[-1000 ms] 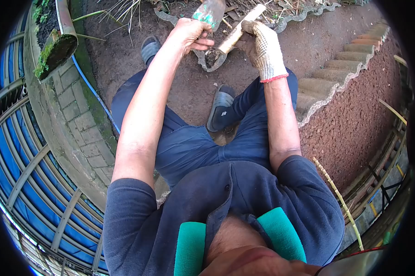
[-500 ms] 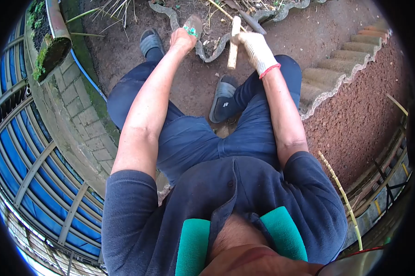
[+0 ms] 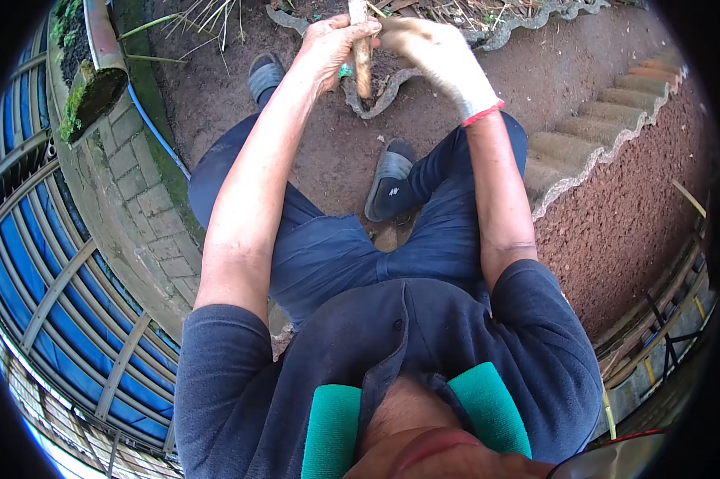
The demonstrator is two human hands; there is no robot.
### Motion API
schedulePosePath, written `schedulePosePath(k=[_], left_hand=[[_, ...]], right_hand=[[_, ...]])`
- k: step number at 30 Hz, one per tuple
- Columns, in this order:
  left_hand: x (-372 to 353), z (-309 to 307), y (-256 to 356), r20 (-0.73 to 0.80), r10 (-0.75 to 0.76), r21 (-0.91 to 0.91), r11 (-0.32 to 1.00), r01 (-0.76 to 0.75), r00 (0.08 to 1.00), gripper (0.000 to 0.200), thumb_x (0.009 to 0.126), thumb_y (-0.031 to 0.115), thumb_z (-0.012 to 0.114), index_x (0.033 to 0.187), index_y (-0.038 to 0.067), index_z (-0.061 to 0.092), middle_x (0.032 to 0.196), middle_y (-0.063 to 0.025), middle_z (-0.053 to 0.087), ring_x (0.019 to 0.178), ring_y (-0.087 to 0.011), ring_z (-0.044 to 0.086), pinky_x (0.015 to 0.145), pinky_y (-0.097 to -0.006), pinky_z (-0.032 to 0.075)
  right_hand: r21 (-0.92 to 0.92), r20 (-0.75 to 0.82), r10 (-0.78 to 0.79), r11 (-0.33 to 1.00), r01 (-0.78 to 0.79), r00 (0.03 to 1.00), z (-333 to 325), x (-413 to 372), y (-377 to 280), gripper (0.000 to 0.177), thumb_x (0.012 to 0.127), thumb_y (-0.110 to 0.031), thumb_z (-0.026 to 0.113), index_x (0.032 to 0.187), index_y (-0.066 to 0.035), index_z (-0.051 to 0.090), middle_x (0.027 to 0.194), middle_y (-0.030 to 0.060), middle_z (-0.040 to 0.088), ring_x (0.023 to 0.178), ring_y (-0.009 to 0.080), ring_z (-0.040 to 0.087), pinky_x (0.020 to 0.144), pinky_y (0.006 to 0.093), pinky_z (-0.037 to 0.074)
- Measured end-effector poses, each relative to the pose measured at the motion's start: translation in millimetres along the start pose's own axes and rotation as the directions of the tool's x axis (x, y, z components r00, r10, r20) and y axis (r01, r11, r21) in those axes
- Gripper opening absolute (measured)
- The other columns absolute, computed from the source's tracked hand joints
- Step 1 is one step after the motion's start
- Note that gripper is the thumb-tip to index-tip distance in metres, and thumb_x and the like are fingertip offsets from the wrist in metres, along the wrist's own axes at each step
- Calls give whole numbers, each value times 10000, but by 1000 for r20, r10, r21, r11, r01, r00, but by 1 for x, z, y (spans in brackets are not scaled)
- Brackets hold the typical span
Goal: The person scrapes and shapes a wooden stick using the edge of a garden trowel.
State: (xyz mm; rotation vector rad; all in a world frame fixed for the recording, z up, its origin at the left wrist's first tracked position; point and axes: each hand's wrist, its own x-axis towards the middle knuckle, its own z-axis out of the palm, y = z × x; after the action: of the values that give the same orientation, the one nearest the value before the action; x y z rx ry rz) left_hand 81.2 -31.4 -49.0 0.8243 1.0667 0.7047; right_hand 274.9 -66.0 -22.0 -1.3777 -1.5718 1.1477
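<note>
My left hand, bare, is closed on a short wooden piece that points down past its fingers, its upper end near the top edge of the view. A small green thing shows beside the wood, under this hand. Just right of the wood, my right hand wears a pale glove with a red cuff. Its fingers are blurred by motion, and what they hold, if anything, cannot be made out.
A wavy grey edging borders a bed with dry stalks. At right, ridged tiles stand beside reddish soil. A mossy curved piece and brick paving are at left. My sandalled foot rests on the ground.
The wooden piece, earlier at my gloved right hand, is now in my left hand. Both hands have moved up and closer together. The dark tool near the right hand no longer shows.
</note>
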Motion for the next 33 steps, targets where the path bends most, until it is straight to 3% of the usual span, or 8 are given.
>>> schedulePosePath(k=[1, 7, 15, 18, 22, 29, 31, 33], left_hand=[[-2, -2, 7, -22, 78, 64, 995, -76, 997, 305, 894, 166, 736, 1149, 15, 666, 1072, -78, 699, 979, -210, 699, 867, -323, 572], [-15, -5, 37, -135, 240, 216, 954, -208, 961, 323, 739, -36, 789, 1034, 43, 688, 902, -18, 674, 807, -123, 623, 759, -270, 519], [-20, -2, 40, 88, 446, 306, 839, -450, 891, 352, 610, -87, 830, 926, 46, 750, 1046, -60, 551, 1110, -238, 570, 939, -328, 467], [-20, -1, 41, 109, 435, 378, 814, -442, 894, 330, 607, -87, 828, 893, 60, 756, 1052, -51, 542, 1141, -226, 538, 952, -310, 445], [-21, -3, 38, 101, 371, 354, 853, -382, 923, 381, 682, -60, 805, 1040, 29, 709, 960, -41, 572, 976, -214, 611, 861, -298, 492], [-10, -13, 52, -158, 41, -505, 855, -116, 987, 319, 961, 271, 626, 1138, 9, 585, 748, -65, 594, 711, -248, 675, 667, -386, 586], [11, -43, 32, -146, -18, -602, 795, -74, 989, 309, 982, 325, 582, 1055, 27, 549, 727, -83, 592, 675, -254, 661, 602, -373, 579], [29, -57, 17, -229, -292, -685, 726, 59, 928, 258, 1015, 305, 478, 938, 59, 488, 696, -101, 593, 580, -261, 628, 458, -362, 521]], right_hand=[[84, -100, 271, 961, -264, 957, -9, 2, 9, 254, 872, -254, 600, 985, -94, 761, 910, 136, 727, 850, 319, 675, 793, 384, 533], [-831, -259, -97, 530, -171, 961, -6, -19, 78, 273, 814, -209, 639, 1057, -109, 714, 1086, 157, 638, 992, 356, 626, 849, 462, 529], [-951, -158, 79, 256, -173, 984, -12, -11, 96, 410, 821, -220, 634, 1216, -113, 620, 1126, 154, 641, 985, 349, 626, 813, 467, 527], [-957, -183, -227, 263, -121, 957, -7, -14, 84, 261, 835, -193, 602, 1066, -81, 644, 1041, 132, 631, 982, 337, 618, 806, 469, 510], [-881, 68, -204, 447, 155, 977, 15, -5, 88, 180, 857, -115, 567, 1007, -43, 635, 925, 138, 630, 808, 306, 666, 695, 442, 547], [-781, -25, 149, 614, -113, 989, 22, 19, 77, 241, 848, -234, 560, 933, -45, 682, 927, 181, 704, 870, 370, 681, 797, 470, 531], [-631, -2, 73, 774, -58, 997, 0, 11, 50, 246, 850, -203, 571, 969, -24, 690, 831, 154, 702, 720, 299, 686, 662, 417, 542], [17, 66, 534, 844, -536, 843, -18, -10, -8, 230, 863, -169, 599, 1003, -18, 700, 737, 75, 667, 562, 155, 617, 502, 295, 488]])
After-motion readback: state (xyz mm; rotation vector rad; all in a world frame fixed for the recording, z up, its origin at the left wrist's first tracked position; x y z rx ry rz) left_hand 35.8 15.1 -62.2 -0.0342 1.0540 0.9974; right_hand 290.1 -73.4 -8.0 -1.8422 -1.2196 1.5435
